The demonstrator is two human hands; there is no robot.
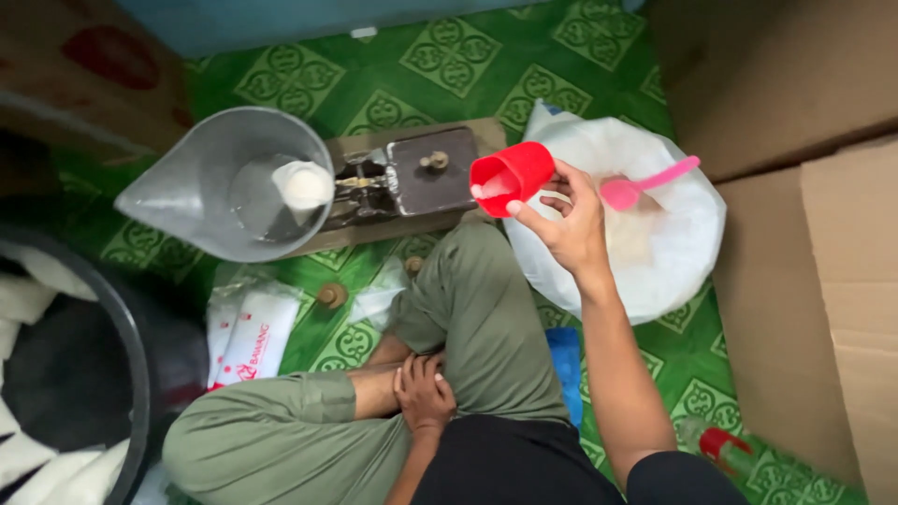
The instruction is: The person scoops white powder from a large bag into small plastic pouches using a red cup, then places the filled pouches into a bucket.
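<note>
Here the right hand [571, 229] holds a small red plastic cup [512, 178], its grip closed around the rim, tilted between the white sack of pale grain [655, 252] and the balance scale's clear scoop pan [201, 201]. Left hand [423, 393] rests slack on the ankle, holding nothing. Seemingly weighing out portions; tipping gently would matter.

Open green floor [440, 65] beyond the scale [412, 182]; cardboard boxes [814, 281] right, dark tub [131, 374] left, white sack [655, 252] between.

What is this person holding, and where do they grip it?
The right hand holds a red cup by its rim and side, tilted on its side. The left hand holds nothing; it rests on the ankle.
</note>
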